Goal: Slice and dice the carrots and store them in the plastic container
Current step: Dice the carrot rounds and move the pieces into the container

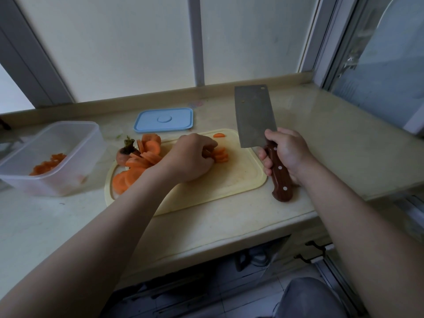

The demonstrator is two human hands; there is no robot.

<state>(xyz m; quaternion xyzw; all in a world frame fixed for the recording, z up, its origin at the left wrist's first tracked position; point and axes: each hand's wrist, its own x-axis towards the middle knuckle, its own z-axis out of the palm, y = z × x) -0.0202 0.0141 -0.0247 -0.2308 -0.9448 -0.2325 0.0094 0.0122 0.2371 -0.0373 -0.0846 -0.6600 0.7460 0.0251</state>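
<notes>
Judging by the layout, the job sits roughly midway: the plastic container (68, 143), at the left of the counter (46, 221), holds a small heap of cut carrot pieces (48, 165), while a large pile of round slices (146, 154) lies on the cutting board (229, 184) beside the leafy carrot stub (125, 152). The left hand (192, 157) curls its fingers over a small fanned stack (221, 154) mid-board, steadying it. The right hand (286, 152) grips the wooden handle of the cleaver (254, 115), blade lifted clear to the right (not yet on the carrot). Dicing most slices, transferring them and fitting the blue lid (164, 120) are left.
</notes>
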